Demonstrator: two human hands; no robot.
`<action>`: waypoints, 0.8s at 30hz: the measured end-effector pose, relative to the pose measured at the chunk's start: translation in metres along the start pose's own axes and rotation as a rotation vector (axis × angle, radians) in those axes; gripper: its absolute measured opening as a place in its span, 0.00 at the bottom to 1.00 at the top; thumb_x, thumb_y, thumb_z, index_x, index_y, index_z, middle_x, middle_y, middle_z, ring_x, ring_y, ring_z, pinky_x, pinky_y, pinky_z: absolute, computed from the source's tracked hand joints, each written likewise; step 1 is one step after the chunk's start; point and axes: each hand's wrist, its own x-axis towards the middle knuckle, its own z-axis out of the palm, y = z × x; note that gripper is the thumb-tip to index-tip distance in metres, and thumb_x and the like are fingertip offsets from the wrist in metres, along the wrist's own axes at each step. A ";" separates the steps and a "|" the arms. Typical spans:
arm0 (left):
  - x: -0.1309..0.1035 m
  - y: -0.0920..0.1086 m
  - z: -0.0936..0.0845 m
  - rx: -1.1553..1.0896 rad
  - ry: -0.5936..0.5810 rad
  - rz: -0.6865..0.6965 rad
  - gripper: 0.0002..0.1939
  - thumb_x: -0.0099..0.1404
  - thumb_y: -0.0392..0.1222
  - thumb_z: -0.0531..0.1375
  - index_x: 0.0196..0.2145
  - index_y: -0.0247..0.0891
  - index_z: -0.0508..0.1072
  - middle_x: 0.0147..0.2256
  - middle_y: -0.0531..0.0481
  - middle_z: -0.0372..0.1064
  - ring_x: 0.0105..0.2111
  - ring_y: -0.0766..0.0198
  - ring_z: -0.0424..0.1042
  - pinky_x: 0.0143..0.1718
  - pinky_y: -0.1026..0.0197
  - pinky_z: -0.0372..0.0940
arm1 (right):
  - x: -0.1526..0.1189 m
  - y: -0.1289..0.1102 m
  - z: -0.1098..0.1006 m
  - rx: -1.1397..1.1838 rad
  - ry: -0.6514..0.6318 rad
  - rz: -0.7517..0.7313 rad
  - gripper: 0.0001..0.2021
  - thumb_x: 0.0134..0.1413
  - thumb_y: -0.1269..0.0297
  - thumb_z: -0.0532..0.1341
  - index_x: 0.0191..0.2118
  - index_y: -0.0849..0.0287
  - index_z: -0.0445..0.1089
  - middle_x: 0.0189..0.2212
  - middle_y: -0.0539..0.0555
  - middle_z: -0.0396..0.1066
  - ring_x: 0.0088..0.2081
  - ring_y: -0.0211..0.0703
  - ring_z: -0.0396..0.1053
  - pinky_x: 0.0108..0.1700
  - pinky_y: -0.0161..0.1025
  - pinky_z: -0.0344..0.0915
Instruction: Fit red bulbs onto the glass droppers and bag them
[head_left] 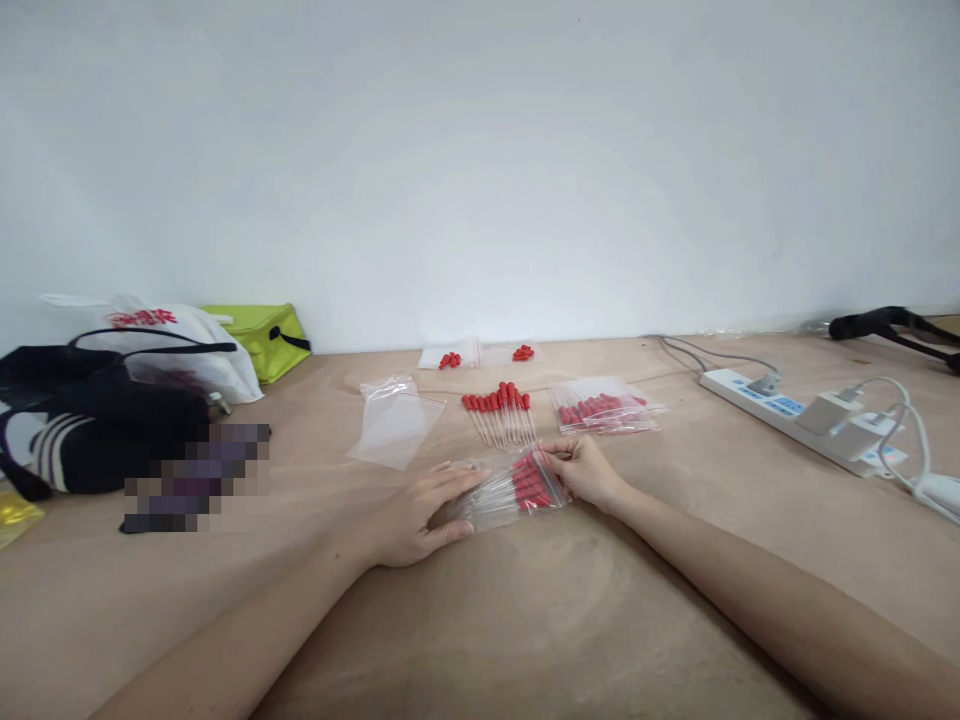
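A clear zip bag point(504, 492) holding several red-capped droppers lies flat between my hands, caps toward the right. My left hand point(421, 510) rests on its left end, thumb and fingers apart. At the bag's right end, the fingers of my right hand point(581, 470) are pinched on its edge. Just behind the bag, a fan of loose red-capped droppers point(499, 405) lies on the table. Empty-looking clear bags point(396, 420) lie to their left, and filled bags point(602, 405) are stacked to their right.
Small red caps point(450, 360) lie on clear bags near the wall. A white power strip point(787, 415) with plugs and cables is at right, a black object point(892, 325) behind it. On the left are a black bag point(127, 430), a white plastic bag point(225, 350) and a green bag point(259, 335).
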 end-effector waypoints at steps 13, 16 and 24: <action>0.000 -0.001 0.000 -0.023 0.000 -0.001 0.26 0.62 0.48 0.51 0.57 0.42 0.52 0.57 0.49 0.52 0.57 0.56 0.50 0.57 0.48 0.46 | 0.002 -0.018 -0.005 -0.014 -0.023 0.124 0.10 0.44 0.59 0.59 0.23 0.61 0.62 0.17 0.47 0.65 0.13 0.28 0.56 0.14 0.28 0.49; 0.000 -0.001 0.000 -0.039 0.010 0.011 0.26 0.62 0.48 0.51 0.57 0.44 0.51 0.56 0.49 0.52 0.56 0.57 0.50 0.57 0.48 0.46 | -0.001 -0.017 -0.001 0.006 -0.123 -0.021 0.15 0.35 0.55 0.64 0.19 0.61 0.60 0.15 0.46 0.63 0.19 0.31 0.61 0.21 0.30 0.57; 0.004 -0.021 0.003 0.116 0.482 -0.142 0.20 0.62 0.47 0.50 0.51 0.40 0.63 0.53 0.47 0.57 0.56 0.57 0.51 0.55 0.50 0.51 | 0.012 -0.025 -0.045 0.052 0.317 -0.204 0.17 0.40 0.50 0.60 0.23 0.58 0.57 0.12 0.41 0.56 0.12 0.28 0.53 0.14 0.28 0.49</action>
